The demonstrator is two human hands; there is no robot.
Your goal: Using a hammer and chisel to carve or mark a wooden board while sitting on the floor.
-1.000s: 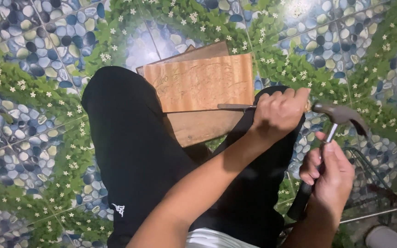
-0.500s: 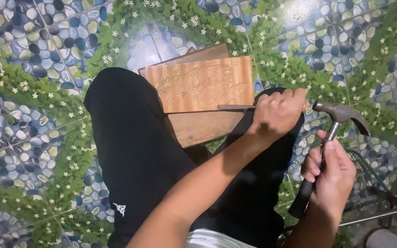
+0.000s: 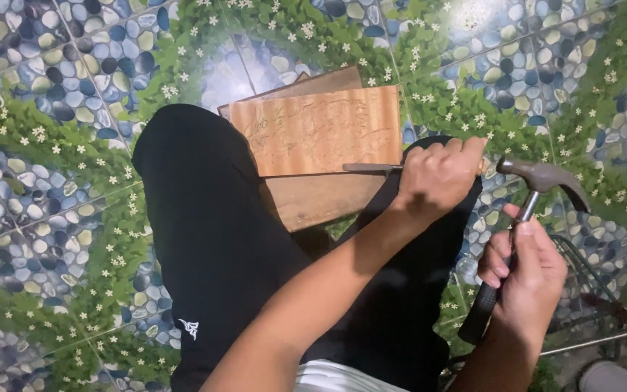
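- Step in hand: chisel work on a board (image 3: pixel 317 131). The left hand (image 3: pixel 437 174) is closed in a fist around a chisel (image 3: pixel 371 168), whose metal shank lies flat along the board's lower edge, tip pointing left.
- The right hand (image 3: pixel 524 268) is closed around the handle of a claw hammer (image 3: pixel 527 196). The hammer head is raised just right of the left fist, apart from it.
- Board location: across the person's lap, between the black-trousered legs (image 3: pixel 212 239), resting on a darker second board (image 3: pixel 321 199) beneath.
- Judged next move: a strike on the chisel's butt end. This calls for a short, level blow in line with the shank, with the left fist holding the tip steady against the wood.
- Hidden: the chisel's handle and butt lie inside the left fist; the cutting tip is too thin to make out.
- Hard to read: faint markings on the board's face.
- Cut off: a wire frame (image 3: pixel 589 290) at lower right, partly out of view.
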